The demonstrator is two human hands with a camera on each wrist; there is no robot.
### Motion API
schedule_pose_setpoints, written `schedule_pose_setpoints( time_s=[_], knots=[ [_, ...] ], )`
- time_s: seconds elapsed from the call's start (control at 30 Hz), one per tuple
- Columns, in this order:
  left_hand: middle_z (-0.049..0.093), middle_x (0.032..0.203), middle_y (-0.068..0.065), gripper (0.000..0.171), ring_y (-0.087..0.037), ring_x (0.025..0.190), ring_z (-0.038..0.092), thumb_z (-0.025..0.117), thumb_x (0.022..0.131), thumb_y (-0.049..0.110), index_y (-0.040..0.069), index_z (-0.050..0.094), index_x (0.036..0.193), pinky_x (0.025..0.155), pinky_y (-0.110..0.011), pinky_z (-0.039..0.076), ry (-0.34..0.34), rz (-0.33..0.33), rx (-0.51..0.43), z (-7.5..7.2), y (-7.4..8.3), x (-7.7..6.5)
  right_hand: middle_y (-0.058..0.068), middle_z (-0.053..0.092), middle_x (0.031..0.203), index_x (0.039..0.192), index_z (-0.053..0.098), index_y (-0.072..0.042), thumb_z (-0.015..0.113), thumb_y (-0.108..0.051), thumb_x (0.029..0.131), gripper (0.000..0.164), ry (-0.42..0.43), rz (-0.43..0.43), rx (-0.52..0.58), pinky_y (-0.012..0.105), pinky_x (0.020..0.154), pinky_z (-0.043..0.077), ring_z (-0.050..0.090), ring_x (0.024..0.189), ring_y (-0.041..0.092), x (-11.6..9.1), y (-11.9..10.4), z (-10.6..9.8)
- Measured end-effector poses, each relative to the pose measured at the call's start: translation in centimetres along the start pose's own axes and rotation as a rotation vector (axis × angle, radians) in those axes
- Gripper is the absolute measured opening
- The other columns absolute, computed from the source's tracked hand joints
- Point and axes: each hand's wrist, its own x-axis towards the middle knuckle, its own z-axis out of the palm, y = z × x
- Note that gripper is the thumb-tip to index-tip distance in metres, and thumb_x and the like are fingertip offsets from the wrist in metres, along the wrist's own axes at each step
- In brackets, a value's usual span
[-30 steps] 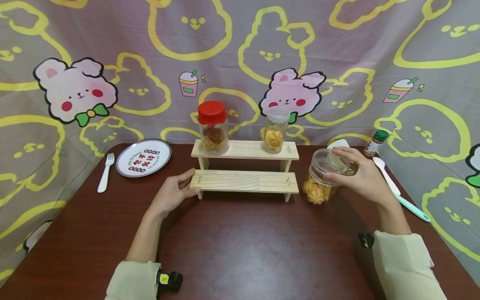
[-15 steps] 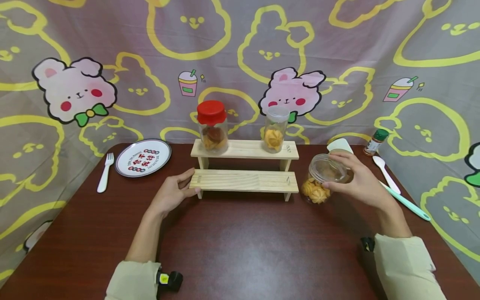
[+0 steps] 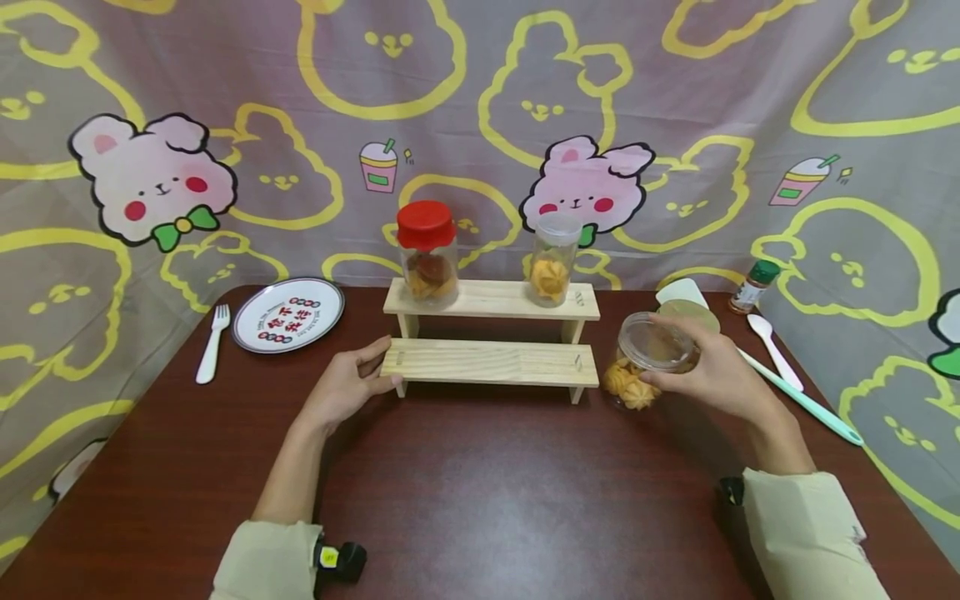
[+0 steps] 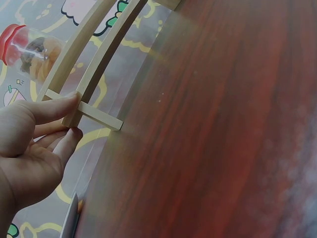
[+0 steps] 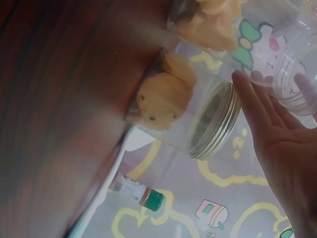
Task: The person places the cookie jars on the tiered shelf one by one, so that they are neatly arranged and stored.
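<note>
My left hand [image 3: 347, 387] pinches the left end of the lower shelf of a two-tier wooden rack [image 3: 487, 361]; thumb and fingers lie on opposite faces of the board in the left wrist view. Right of the rack, my right hand [image 3: 708, 367] grips a clear jar of cookies [image 3: 630, 385] near its clear lid [image 3: 654, 340]. Whether this jar's base touches the table cannot be told. Just behind it stands another cookie jar with a gold lid [image 3: 692, 317], plainer in the right wrist view as a glass jar [image 5: 163, 99]. A red-lidded jar [image 3: 427, 254] and a white-lidded jar [image 3: 553, 260] occupy the upper shelf.
At the left lie a white fork [image 3: 213, 343] and a plate [image 3: 288, 315]. Toward the right edge are a green-capped seasoning bottle [image 3: 753, 286], a white spoon [image 3: 776, 352] and a spatula with a mint handle [image 3: 813, 407]. A patterned cloth hangs behind the table [image 3: 480, 492].
My right hand and the clear jar have shifted slightly toward the front, and the gold lid behind them shows more. The left hand and the rack have stayed put.
</note>
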Motion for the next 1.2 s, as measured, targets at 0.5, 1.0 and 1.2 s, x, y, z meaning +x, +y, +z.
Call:
schedule_pose_setpoints(
  time_s=[0.5,1.0,1.2],
  knots=[
    [0.032,0.159,-0.023,0.068,-0.031,0.139,0.04,0.072,0.093,0.0,-0.011,0.037,0.15,0.106,-0.024,0.045,0.006,0.017,0.03,-0.2,-0.2,0.0,0.007,0.062,0.136,0.143,0.06,-0.021,0.093,-0.018,0.073,0.078,0.135,-0.053,-0.015,0.016,0.084,0.04,0.054,0.111,0.019,0.9,-4.7,-1.7],
    [0.03,0.16,-0.023,0.068,-0.03,0.14,0.039,0.071,0.093,0.001,-0.01,0.036,0.151,0.106,-0.024,0.044,0.001,0.005,0.016,-0.1,-0.2,0.1,0.007,0.062,0.136,0.14,0.061,-0.011,0.094,-0.009,0.069,0.079,0.111,-0.311,0.168,0.018,0.093,0.048,0.056,0.119,0.023,4.2,-9.6,2.9],
    [0.03,0.16,-0.023,0.069,-0.031,0.14,0.039,0.071,0.094,0.001,-0.01,0.035,0.151,0.106,-0.024,0.044,-0.002,0.006,0.014,-0.2,-0.1,0.0,0.005,0.061,0.138,0.141,0.061,-0.013,0.094,-0.014,0.071,0.077,0.067,-0.352,0.227,0.042,0.098,0.051,0.056,0.121,0.027,5.8,-11.6,5.4]
  ],
)
